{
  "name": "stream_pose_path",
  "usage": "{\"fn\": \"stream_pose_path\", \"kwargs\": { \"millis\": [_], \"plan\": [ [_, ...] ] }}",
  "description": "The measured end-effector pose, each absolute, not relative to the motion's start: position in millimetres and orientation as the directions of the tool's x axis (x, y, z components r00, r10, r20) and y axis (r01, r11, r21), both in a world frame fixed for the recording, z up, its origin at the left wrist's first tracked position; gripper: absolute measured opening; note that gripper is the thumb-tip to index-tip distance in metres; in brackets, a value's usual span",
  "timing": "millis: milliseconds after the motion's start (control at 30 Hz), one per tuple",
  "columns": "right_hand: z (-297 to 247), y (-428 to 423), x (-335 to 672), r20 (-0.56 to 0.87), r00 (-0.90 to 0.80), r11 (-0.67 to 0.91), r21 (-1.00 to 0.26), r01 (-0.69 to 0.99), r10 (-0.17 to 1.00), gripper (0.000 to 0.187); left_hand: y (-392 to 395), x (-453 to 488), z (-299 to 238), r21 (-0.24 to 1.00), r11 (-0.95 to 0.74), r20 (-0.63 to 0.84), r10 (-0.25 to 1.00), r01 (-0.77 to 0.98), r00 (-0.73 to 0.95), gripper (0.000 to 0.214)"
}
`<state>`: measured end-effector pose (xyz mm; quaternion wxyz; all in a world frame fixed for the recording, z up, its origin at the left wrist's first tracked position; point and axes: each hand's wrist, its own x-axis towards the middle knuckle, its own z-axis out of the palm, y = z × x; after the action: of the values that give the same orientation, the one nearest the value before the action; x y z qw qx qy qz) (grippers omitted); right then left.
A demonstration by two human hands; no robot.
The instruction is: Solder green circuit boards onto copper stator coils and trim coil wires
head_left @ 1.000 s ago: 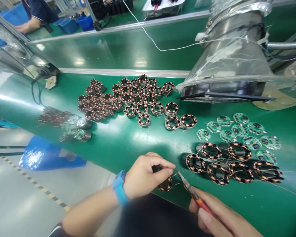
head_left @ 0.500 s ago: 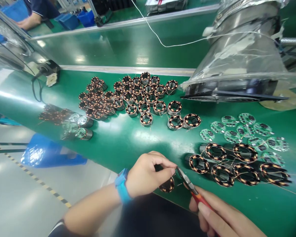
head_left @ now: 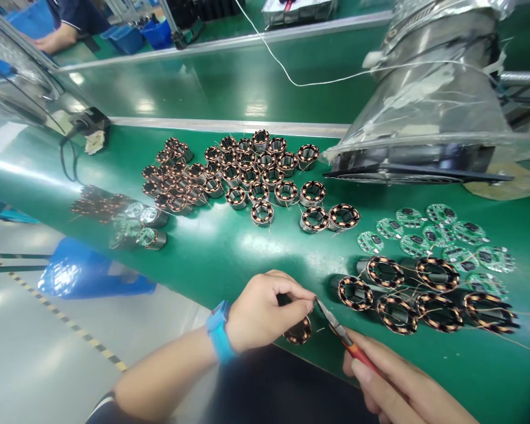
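Note:
My left hand (head_left: 265,309), with a blue watch on its wrist, is closed around a motor stator (head_left: 298,333) at the bench's front edge. Thumb and forefinger meet at their tips above the stator's copper-wound end; whatever tiny piece they pinch is too small to make out. In my right hand (head_left: 380,377) is a pair of pliers (head_left: 342,334) with red handles. Its jaw tips are right at the left fingertips. A short wire scrap (head_left: 320,330) lies beside the stator. Just to the right, several stators (head_left: 355,293) lie on their sides with loose wires.
Green round circuit boards (head_left: 417,245) lie at the right. Many upright stators (head_left: 249,176) fill the middle of the green bench (head_left: 212,253). A plastic-wrapped extraction hood (head_left: 424,118) hangs low at the right. Across the partition, a person's hand (head_left: 57,40) shows near blue bins (head_left: 123,38).
The pliers and my right hand have shifted very slightly, with the jaws staying at the left fingertips. My left hand keeps its place and grip.

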<state>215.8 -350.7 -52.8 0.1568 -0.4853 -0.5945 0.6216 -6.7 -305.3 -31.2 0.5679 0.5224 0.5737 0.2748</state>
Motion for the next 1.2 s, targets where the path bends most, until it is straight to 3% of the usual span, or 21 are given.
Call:
{"fn": "stream_pose_path", "kwargs": {
  "millis": [267,500,667,967,1200],
  "plan": [
    [-54.9,-350.8,215.6,-0.379,-0.453,-0.194,-0.894,0.403,0.806,0.041,-304.4,-6.9,-30.4,0.912,0.282,-0.346,0.919,0.299,0.190,0.011],
    [-51.6,-349.3,214.2,-0.487,-0.459,-0.220,-0.825,0.520,0.743,0.051,-304.4,-7.9,-30.8,0.906,0.290,-0.360,0.912,0.310,0.198,0.011],
    [-50.5,-350.1,213.1,-0.417,-0.450,-0.131,-0.831,0.540,0.790,0.050,-304.0,-7.3,-30.1,0.903,0.298,-0.366,0.911,0.310,0.191,0.011],
    [-48.1,-349.5,202.7,-0.372,-0.275,-0.192,-0.837,0.512,0.887,0.051,-304.3,-6.5,-29.1,0.905,0.293,-0.361,0.912,0.309,0.193,0.011],
    [-53.8,-351.4,209.1,-0.319,-0.324,-0.127,-0.859,0.495,0.891,0.043,-304.2,-7.5,-28.8,0.904,0.288,-0.359,0.913,0.316,0.195,0.011]
  ]
}}
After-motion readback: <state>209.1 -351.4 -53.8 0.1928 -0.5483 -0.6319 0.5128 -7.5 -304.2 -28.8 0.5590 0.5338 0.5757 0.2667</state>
